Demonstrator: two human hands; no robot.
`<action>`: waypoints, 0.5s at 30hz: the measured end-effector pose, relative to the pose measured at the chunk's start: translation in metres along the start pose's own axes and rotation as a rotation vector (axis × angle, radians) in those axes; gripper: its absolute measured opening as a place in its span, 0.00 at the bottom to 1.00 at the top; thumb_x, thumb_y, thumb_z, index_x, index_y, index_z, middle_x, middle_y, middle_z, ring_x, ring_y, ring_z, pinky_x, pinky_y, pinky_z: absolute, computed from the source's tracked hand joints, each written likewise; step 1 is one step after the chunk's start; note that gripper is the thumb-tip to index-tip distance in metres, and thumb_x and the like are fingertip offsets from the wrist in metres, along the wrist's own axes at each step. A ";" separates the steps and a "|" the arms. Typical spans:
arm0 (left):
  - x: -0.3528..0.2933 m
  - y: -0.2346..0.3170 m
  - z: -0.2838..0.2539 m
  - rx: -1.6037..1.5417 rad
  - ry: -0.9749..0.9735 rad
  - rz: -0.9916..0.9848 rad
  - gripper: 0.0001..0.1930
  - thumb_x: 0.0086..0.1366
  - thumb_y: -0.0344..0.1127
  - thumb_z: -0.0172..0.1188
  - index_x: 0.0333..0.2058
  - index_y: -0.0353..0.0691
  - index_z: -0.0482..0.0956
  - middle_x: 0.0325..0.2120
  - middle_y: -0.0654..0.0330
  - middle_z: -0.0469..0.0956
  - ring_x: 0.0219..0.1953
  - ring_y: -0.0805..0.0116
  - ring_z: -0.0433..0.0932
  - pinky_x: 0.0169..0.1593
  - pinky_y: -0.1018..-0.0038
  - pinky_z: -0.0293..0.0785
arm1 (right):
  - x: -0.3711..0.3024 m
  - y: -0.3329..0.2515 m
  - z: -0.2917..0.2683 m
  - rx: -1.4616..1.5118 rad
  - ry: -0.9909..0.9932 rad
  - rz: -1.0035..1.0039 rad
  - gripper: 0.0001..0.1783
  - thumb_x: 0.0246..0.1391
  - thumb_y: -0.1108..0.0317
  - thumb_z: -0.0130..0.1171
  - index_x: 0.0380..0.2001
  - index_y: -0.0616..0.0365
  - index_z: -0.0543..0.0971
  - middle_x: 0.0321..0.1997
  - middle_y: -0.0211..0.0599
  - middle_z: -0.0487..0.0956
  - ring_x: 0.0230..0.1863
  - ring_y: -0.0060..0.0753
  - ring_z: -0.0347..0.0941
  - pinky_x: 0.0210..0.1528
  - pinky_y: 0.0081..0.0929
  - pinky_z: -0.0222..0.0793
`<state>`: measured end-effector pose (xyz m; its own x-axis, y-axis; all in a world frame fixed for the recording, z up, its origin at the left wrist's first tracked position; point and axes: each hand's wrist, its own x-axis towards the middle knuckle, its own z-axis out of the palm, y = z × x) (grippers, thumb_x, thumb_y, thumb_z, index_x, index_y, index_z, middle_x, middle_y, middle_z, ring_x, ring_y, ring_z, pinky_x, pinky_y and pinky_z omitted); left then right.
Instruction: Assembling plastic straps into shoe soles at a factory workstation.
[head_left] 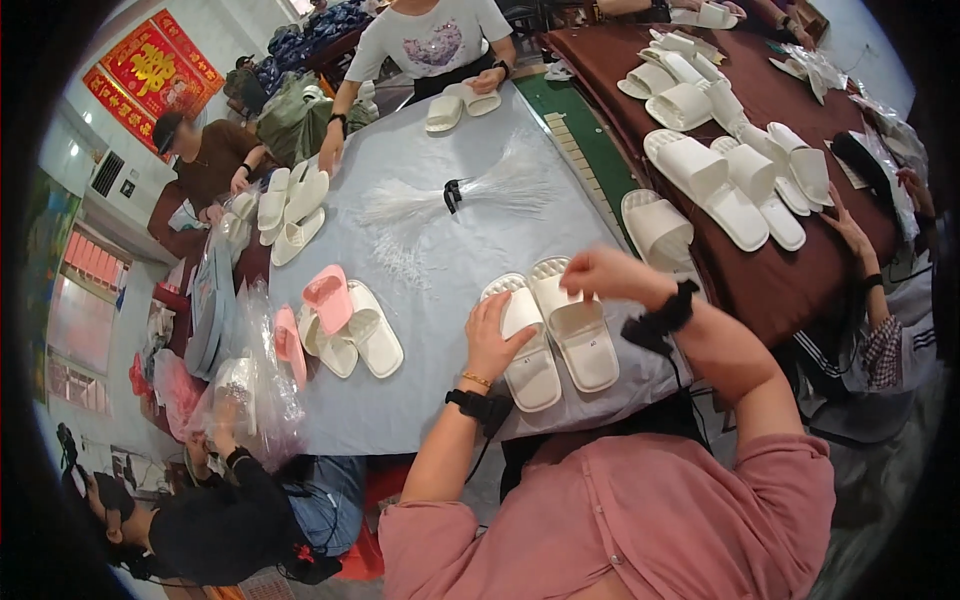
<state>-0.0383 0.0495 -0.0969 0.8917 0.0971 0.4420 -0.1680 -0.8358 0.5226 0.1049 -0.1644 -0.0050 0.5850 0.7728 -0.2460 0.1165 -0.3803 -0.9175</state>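
Note:
A pair of white slippers lies side by side at the near edge of the grey-covered table, open heels toward me. My left hand curls round the strap of the left slipper, thumb over its top. Above the toe end of the right slipper hovers my right hand, fingers curled in a pinch; whatever is between them is too small to see. Further up the table lies a fanned bundle of thin clear plastic strands, bound in the middle by a black tie.
Pink slippers and a white pair sit left of me. More white slippers are at the far left edge. Another person handles a pair across the table. A brown-covered table on the right bears several white slippers.

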 end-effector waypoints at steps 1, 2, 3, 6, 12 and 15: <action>-0.002 -0.004 0.002 -0.047 0.007 -0.025 0.33 0.51 0.51 0.65 0.52 0.39 0.70 0.49 0.52 0.70 0.52 0.52 0.67 0.55 0.60 0.62 | 0.017 -0.002 -0.009 -0.048 0.093 -0.017 0.15 0.50 0.62 0.57 0.31 0.65 0.80 0.24 0.35 0.80 0.24 0.26 0.75 0.27 0.25 0.70; -0.003 -0.007 0.002 -0.097 0.012 -0.046 0.33 0.51 0.53 0.65 0.52 0.41 0.71 0.49 0.53 0.71 0.53 0.53 0.66 0.56 0.60 0.61 | 0.034 -0.006 -0.020 -0.181 0.197 -0.015 0.15 0.48 0.62 0.57 0.32 0.65 0.80 0.26 0.40 0.81 0.26 0.31 0.77 0.31 0.28 0.72; -0.002 -0.005 0.003 -0.099 0.011 -0.041 0.33 0.51 0.53 0.65 0.52 0.41 0.71 0.49 0.53 0.71 0.53 0.53 0.66 0.56 0.60 0.61 | 0.060 0.016 -0.031 -0.290 0.303 -0.092 0.16 0.46 0.62 0.58 0.33 0.64 0.81 0.29 0.46 0.81 0.30 0.38 0.78 0.36 0.32 0.72; 0.001 -0.004 0.005 -0.138 0.017 -0.046 0.33 0.51 0.53 0.65 0.52 0.41 0.71 0.49 0.53 0.71 0.53 0.53 0.67 0.56 0.60 0.60 | 0.121 0.057 -0.043 -0.519 0.489 -0.138 0.13 0.44 0.64 0.59 0.30 0.64 0.81 0.32 0.49 0.81 0.36 0.47 0.78 0.41 0.37 0.72; -0.001 -0.005 0.009 -0.104 0.031 -0.049 0.32 0.51 0.53 0.64 0.51 0.41 0.72 0.49 0.53 0.72 0.53 0.53 0.67 0.56 0.60 0.60 | 0.165 0.064 -0.028 -0.787 0.481 0.052 0.11 0.46 0.70 0.55 0.33 0.60 0.81 0.37 0.51 0.80 0.39 0.52 0.77 0.42 0.42 0.73; 0.001 0.000 0.008 -0.060 0.053 -0.009 0.29 0.52 0.47 0.65 0.50 0.38 0.72 0.47 0.51 0.73 0.49 0.51 0.69 0.55 0.61 0.64 | 0.168 0.065 -0.031 -0.818 0.474 0.062 0.11 0.47 0.71 0.53 0.33 0.60 0.81 0.38 0.50 0.80 0.40 0.51 0.77 0.42 0.41 0.74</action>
<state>-0.0341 0.0456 -0.1021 0.8701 0.1342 0.4742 -0.1864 -0.8011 0.5688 0.2360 -0.0750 -0.0966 0.8530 0.5210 0.0307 0.4958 -0.7906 -0.3594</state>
